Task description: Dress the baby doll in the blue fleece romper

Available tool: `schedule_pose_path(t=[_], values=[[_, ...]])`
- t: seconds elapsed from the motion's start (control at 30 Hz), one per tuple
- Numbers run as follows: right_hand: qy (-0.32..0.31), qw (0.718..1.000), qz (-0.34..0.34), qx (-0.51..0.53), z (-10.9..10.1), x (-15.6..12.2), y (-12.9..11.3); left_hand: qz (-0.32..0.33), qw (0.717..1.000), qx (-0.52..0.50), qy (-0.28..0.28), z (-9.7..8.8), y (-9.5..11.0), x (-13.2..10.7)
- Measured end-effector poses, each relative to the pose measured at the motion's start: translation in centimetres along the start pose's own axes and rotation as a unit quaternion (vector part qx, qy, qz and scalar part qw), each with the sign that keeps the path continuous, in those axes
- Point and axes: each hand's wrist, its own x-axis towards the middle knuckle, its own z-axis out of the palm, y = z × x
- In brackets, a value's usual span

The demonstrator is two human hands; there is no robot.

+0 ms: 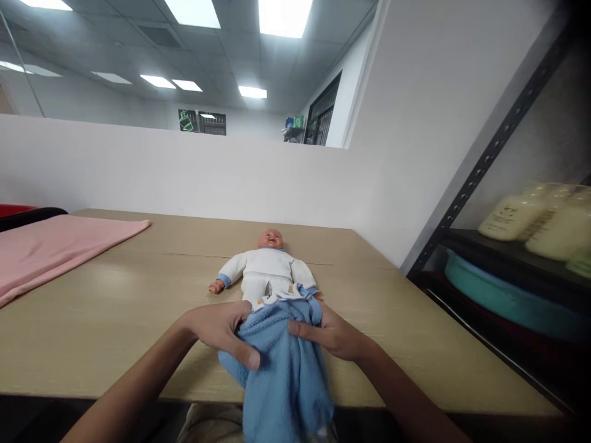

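Note:
A baby doll [268, 264] in white clothes with blue cuffs lies on its back on the wooden table [115, 307], head pointing away from me. A light blue cloth [284, 369] covers its legs and hangs over the table's near edge. My left hand [221, 332] grips the cloth's left side, thumb pressed on top. On the right side, my right hand [335, 335] holds the same cloth, fingers curled into the fabric. Both hands sit just below the doll's waist. The doll's legs are hidden under the cloth.
A pink cloth [50, 252] lies flat on the table's far left. A black metal shelf [484, 160] stands at the right, holding cream bottles [517, 215] and a teal basin [503, 295]. A white partition wall [184, 172] runs behind the table.

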Motion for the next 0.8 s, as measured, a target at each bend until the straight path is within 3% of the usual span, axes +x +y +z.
schedule_pose_path(t=[0.07, 0.1, 0.27, 0.33, 0.5, 0.67, 0.8], values=[[0.005, 1.000, 0.013, 0.022, 0.2, 0.0, 0.6, -0.025, 0.996, -0.052, -0.069, 0.2, 0.0, 0.1], [-0.016, 0.999, 0.019, 0.029, 0.1, 0.0, 0.7, -0.028, 0.994, -0.071, -0.075, 0.3, -0.1, 0.1], [-0.191, 0.978, 0.058, 0.053, 0.0, -0.5, -0.1, 0.007, 0.992, -0.118, -0.042, 0.8, -1.2, 0.6], [-0.218, 0.971, 0.074, 0.059, 0.0, -0.8, -0.2, -0.001, 0.989, -0.136, -0.049, 1.4, -1.7, 0.7], [-0.124, 0.986, 0.061, 0.097, -0.4, -1.4, 2.5, -0.033, 0.987, -0.155, -0.026, 2.7, -2.5, 0.5], [-0.043, 0.993, 0.078, 0.074, -0.6, -1.9, 4.5, -0.021, 0.971, -0.217, -0.099, 3.2, -3.9, 0.5], [-0.067, 0.993, 0.081, 0.057, 0.3, -2.3, 3.3, -0.010, 0.971, -0.240, -0.010, 3.7, -5.2, 1.3]])
